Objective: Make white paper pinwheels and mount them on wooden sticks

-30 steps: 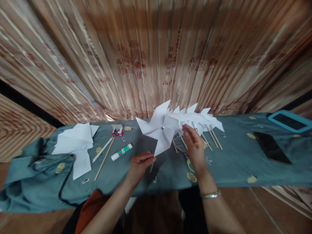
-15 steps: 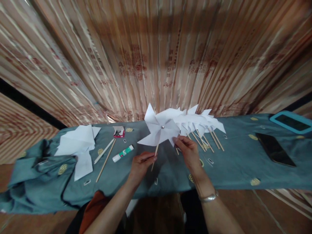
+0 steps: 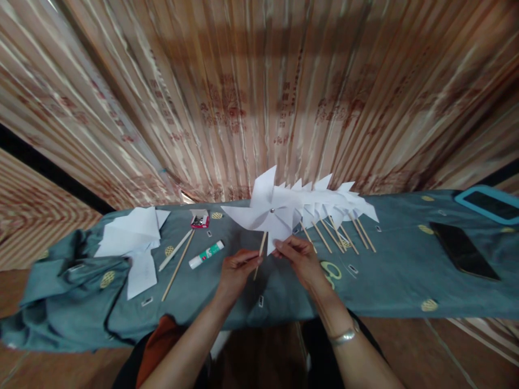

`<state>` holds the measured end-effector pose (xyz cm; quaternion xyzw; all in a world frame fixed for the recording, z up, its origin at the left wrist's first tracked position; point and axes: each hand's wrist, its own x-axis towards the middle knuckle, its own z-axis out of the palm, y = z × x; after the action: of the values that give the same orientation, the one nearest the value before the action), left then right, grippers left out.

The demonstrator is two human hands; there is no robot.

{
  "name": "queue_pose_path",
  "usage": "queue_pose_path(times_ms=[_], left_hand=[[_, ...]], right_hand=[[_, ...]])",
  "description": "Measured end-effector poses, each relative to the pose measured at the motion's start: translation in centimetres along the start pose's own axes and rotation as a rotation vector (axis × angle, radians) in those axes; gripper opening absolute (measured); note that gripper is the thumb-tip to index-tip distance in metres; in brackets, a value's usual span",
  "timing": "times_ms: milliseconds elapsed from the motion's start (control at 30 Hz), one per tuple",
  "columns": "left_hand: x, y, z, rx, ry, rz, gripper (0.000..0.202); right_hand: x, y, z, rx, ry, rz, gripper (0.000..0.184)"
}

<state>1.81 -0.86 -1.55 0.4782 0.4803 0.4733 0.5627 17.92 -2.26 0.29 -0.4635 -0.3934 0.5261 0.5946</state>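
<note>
- Our left hand [image 3: 237, 270] hides a short stretch of the stick [image 3: 262, 246] where it grips it.
- We cannot tell whether our right hand [image 3: 299, 260] pinches the pinwheel [image 3: 267, 213] blade or only touches it.
- The laid-down pinwheels [image 3: 328, 202] overlap, so we cannot count them.
- Our right hand hides part of the green scissors [image 3: 334, 270].
- The blue-rimmed device [image 3: 488, 203] is cut by the right edge.
- The glue stick [image 3: 206, 254] label is too small to read.

Cover: we see a teal cloth [image 3: 385, 286], bunched at the left.
Left: paper sheets [image 3: 130, 237], sticks [image 3: 177, 263], glue stick [image 3: 206, 254].
Right: pinwheels [image 3: 344, 202] far, phone [image 3: 462, 251].
</note>
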Motion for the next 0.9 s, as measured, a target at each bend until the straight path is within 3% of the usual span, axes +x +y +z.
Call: queue_pose_path(times_ms=[200, 300, 400, 600, 667, 767, 900], left_hand=[[-0.1, -0.2, 0.1, 0.010, -0.040, 0.009, 0.015], [-0.1, -0.1, 0.1, 0.034, -0.044, 0.025, 0.014], [-0.1, 0.1, -0.2, 0.033, -0.008, 0.009, 0.015], [-0.4, 0.0, -0.9, 0.047, -0.058, -0.022, 0.014], [-0.6, -0.1, -0.9, 0.064, -0.093, -0.028, 0.014], [-0.7, -0.2, -0.9, 0.084, -0.127, -0.045, 0.015], [-0.7, -0.3, -1.0, 0.088, -0.106, -0.039, 0.015]], right_hand=[[-0.2, 0.0, 1.0, -0.093, -0.100, -0.038, 0.027], [-0.4, -0.5, 0.5, -0.165, -0.130, -0.077, 0.030], [-0.4, -1.0, -1.2, -0.155, -0.045, -0.112, 0.034], [0.8, -1.1, -5.1, 0.006, 0.391, -0.199, 0.023], [1.2, -0.9, -5.4, -0.018, 0.412, -0.224, 0.024], [1.4, -0.6, -5.1, 0.009, 0.345, -0.186, 0.029], [1.2, -0.5, -4.2, 0.077, 0.328, -0.142, 0.025]])
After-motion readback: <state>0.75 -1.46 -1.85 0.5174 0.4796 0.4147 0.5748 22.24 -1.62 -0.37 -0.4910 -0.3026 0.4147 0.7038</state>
